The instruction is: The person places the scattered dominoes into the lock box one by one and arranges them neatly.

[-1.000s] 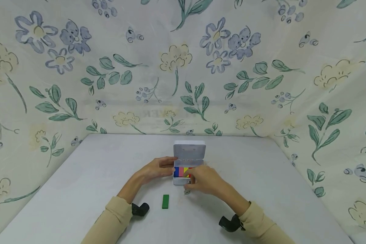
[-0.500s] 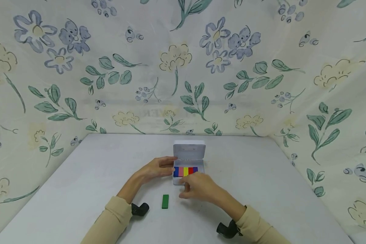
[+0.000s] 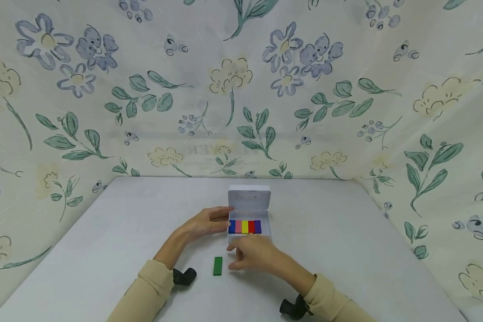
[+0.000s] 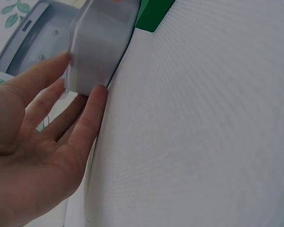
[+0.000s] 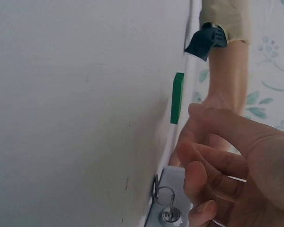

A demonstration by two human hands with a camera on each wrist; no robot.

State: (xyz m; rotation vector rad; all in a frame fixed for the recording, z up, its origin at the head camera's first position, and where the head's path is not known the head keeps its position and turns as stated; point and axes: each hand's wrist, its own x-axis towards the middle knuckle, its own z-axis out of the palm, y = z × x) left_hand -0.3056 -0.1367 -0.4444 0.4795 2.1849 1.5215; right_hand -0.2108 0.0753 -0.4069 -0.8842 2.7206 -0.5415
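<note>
A small pale grey metal box [image 3: 249, 199] stands with its hinged lid raised. Inside it lies a row of coloured blocks [image 3: 245, 227]: blue, pink, yellow, red and purple. My left hand [image 3: 204, 222] rests its fairly straight fingertips against the box's left side, as the left wrist view also shows. My right hand [image 3: 255, 254] hovers in front of the box, fingers loosely bent and holding nothing. A green block [image 3: 218, 266] lies on the table, left of my right fingertips and apart from them. A key [image 5: 170, 214] on a ring sits in the box's front lock.
The white tabletop [image 3: 338, 232] reaches back to a flower-patterned cloth [image 3: 233, 103] that hangs behind and at both sides. A dark wrist camera [image 3: 185, 276] is worn on the left wrist, another camera [image 3: 293, 308] on the right.
My right hand has moved from over the blocks in the box, toward me and left, nearer the green block. More of the coloured row shows now. The left hand stays at the box.
</note>
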